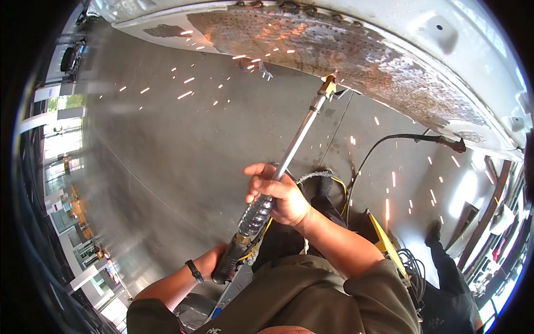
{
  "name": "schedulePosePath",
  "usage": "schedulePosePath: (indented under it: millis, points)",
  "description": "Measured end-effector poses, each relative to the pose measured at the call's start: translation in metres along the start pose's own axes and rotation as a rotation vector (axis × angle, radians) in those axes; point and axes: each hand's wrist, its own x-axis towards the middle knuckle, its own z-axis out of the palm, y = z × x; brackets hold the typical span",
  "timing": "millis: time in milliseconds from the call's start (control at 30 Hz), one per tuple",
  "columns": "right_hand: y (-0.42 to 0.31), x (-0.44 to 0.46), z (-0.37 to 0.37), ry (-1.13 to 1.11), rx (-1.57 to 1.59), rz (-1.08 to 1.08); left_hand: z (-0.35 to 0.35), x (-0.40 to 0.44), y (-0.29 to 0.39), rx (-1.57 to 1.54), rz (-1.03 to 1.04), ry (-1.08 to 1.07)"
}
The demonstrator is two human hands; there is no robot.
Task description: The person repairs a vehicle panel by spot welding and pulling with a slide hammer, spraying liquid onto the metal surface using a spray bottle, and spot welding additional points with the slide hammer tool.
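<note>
A long tool that looks like a slide hammer [296,141] runs diagonally up from my body, with a bright rod, a shiny ribbed grip and a dark handle end. My right hand [281,197] wraps around it where the rod meets the ribbed part, some fingers loosely extended. Lower down, my left hand [214,260], below a dark wristband, closes on the dark handle; most of its fingers are hidden behind it. The tool's brass-coloured tip [328,84] touches or nearly touches the lower edge of a scuffed, bare-metal vehicle panel [311,47]. Sparks streak through the air on both sides.
A dark cable [384,142] ends in a clamp [457,145] near the panel's right lower edge. A yellow hose [342,189] loops by my legs. To the right are a yellow stand-like part [386,242], coiled cables [411,270] and another person's leg [445,259].
</note>
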Motion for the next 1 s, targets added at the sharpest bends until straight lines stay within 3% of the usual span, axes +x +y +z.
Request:
schedulePosePath:
  millis: [133,200,300,367,400,433,500,533,600,700,733,1000]
  points:
    - [-0.043,0.019,-0.001,0.021,-0.115,-0.108,0.009,-0.017,-0.002,0.118,0.073,0.114]
    - [-0.085,0.046,-0.018,-0.074,0.028,-0.159,0.009,-0.022,-0.008,0.114,0.075,0.155]
    - [-0.138,0.071,-0.027,-0.010,-0.011,-0.236,0.018,-0.036,-0.010,0.200,0.129,0.210]
    - [-0.111,0.065,-0.016,0.080,0.022,-0.350,0.022,-0.049,-0.008,0.194,0.192,0.193]
    - [-0.077,0.054,-0.006,0.003,0.018,-0.378,0.033,-0.063,-0.007,0.223,0.213,0.240]
    - [-0.039,0.037,0.008,-0.133,0.108,-0.255,0.044,-0.074,-0.004,0.251,0.237,0.285]
    - [0.039,0.002,0.042,0.023,0.176,-0.066,0.050,-0.091,-0.009,0.166,0.184,0.343]
    - [0.051,-0.003,0.039,-0.047,0.118,-0.019,0.042,-0.101,-0.015,0.192,0.144,0.354]
    - [0.052,-0.001,0.044,-0.046,0.121,0.002,0.044,-0.111,-0.013,0.252,0.119,0.463]
    - [0.043,0.002,0.047,0.010,0.152,-0.008,0.043,-0.100,-0.011,0.311,0.193,0.442]
    - [0.037,0.007,0.043,0.007,0.107,-0.022,0.035,-0.088,-0.012,0.210,0.232,0.350]
    - [0.007,0.015,0.029,-0.019,0.073,0.008,0.053,-0.069,0.009,0.167,0.144,0.326]
